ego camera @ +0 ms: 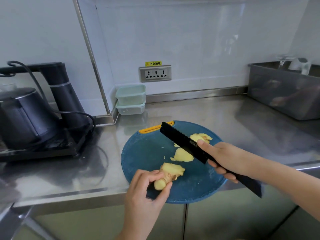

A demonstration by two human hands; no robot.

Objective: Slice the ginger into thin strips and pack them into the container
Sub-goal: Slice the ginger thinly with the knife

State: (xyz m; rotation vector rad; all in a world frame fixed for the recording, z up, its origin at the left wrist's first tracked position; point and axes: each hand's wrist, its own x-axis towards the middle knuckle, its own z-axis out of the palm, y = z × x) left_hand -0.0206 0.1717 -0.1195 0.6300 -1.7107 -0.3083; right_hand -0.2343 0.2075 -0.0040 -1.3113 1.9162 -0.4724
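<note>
Two bare hands work over a round blue plastic cutting board on the steel surface. Left hand fingers curl round the near end of the knobbly yellow ginger root. Its long axis runs near-left to far-right, cut face pointing far-right. Right hand grips the black knife, blade aimed far-left above pale cut slices.

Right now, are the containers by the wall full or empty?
Empty, it seems: the stacked containers look clear through their walls; the ginger is on the cutting board.
</note>
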